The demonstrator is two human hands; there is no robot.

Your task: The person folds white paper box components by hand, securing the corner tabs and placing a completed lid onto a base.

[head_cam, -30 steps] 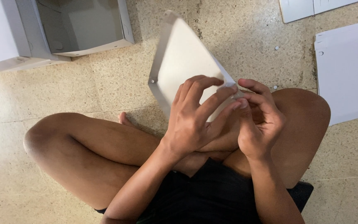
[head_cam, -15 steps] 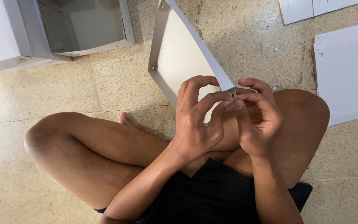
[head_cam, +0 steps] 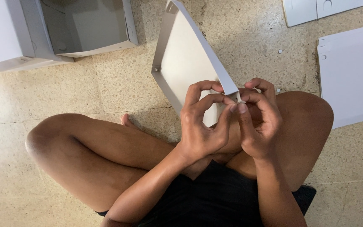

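The person is sitting cross-legged on a speckled floor and is holding a shallow grey tray by its near corner, above the lap. The left hand is curling around the tray's near edge, fingers bent and closed narrowly on the rim, thumb underneath. The right hand is meeting it just beside that corner, fingertips pinched tight on the folded rim end where the two walls are joining; whether something small is sitting between those fingertips cannot be told.

To work this corner well, the left hand should probably be steadying the rim firmly while the right is pressing squarely at the fold, keeping the pinch close to the corner so the thin sheet is not buckling or twisting.

The tray is tilting, its open face turned up and left. Its long axis is running from the near corner at the hands away to the far corner, leaning slightly left.

An open grey box is lying at far left. Flat white panels are lying on the floor at right, well apart from the hands.
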